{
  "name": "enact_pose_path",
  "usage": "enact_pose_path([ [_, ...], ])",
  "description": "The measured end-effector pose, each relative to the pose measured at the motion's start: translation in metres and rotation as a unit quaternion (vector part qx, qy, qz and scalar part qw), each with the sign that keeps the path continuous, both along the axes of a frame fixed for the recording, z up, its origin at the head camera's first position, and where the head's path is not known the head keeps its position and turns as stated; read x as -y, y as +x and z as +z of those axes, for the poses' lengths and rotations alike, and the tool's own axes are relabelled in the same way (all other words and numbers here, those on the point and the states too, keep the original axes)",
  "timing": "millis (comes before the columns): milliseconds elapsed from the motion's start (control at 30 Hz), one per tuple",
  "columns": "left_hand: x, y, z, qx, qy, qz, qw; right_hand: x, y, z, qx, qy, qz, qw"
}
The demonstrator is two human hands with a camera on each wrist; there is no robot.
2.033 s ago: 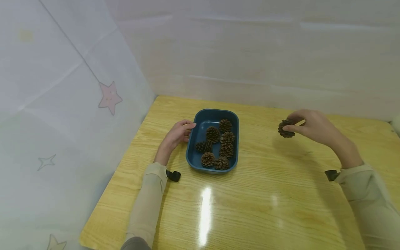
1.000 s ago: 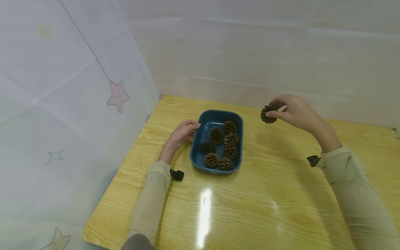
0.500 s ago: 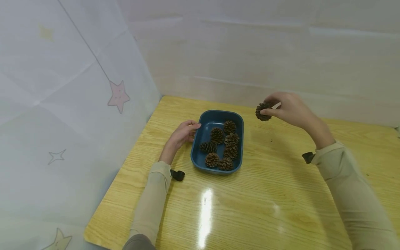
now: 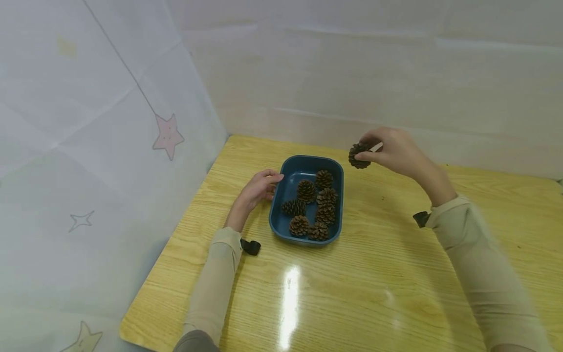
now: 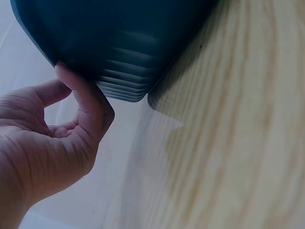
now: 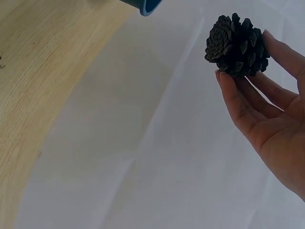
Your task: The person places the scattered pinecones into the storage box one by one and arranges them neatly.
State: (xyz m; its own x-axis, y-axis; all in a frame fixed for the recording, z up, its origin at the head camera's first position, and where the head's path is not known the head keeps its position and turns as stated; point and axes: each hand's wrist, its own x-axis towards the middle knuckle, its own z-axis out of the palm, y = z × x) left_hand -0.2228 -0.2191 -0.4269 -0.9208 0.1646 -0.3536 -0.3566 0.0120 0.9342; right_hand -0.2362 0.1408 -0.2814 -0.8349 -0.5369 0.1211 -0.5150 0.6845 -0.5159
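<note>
A pine cone [image 4: 358, 160] is pinched between the thumb and fingertips of my right hand [image 4: 396, 152], raised over the table just beyond the upper right corner of a blue tray [image 4: 288, 182]. The right wrist view shows the cone [image 6: 237, 48] on its side, its scaly base facing left, with the hand [image 6: 274, 126] beneath and to its right. My left hand [image 4: 256, 189] holds the tray's left rim, the thumb at the edge. Its bent fingers touch the outer wall [image 5: 124, 52] in the left wrist view. Several pine cones [image 4: 306, 191] lie inside the tray.
The tray stands on a yellow wood-grain table [image 4: 352, 288]. A pale sheet hangs behind it, and a star-patterned one [image 4: 167, 137] on the left. Black straps [image 4: 250, 247] with small cameras sit at both wrists.
My right hand has carried its pine cone left and farther back, nearer the tray. The left hand stays on the rim, and the cones inside the tray keep their places.
</note>
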Motion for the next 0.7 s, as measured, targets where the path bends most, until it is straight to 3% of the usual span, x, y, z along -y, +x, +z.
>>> enact_pose_path([
  [400,-0.001,0.002,0.001,0.005,-0.001,0.005,1.0000,0.022,-0.007,-0.013,-0.006,-0.024,0.023,0.9994],
  [700,-0.001,0.001,0.002,0.000,-0.001,0.001,1.0000,0.044,-0.010,-0.022,0.017,-0.039,0.032,0.9986],
])
